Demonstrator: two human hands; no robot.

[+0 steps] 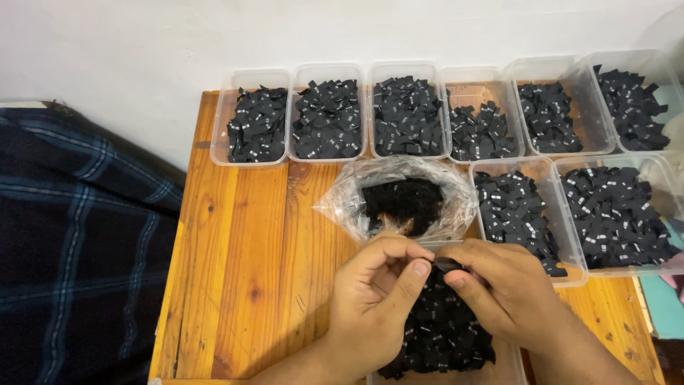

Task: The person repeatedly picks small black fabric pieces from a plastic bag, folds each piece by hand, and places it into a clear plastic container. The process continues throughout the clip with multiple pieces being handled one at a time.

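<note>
My left hand (377,296) and my right hand (499,289) meet at the fingertips over a clear container (509,363) heaped with small black fabric labels (442,331). Both pinch a small black label (443,264) between thumbs and forefingers. Just beyond the hands lies an open clear plastic bag (342,203) with a dark mass of black labels (402,203) inside.
Along the back of the wooden table (242,242) stand several clear containers (222,135) of black labels. Two more containers (570,274) sit at the right. A dark plaid cloth (78,242) lies left of the table. A white wall is behind.
</note>
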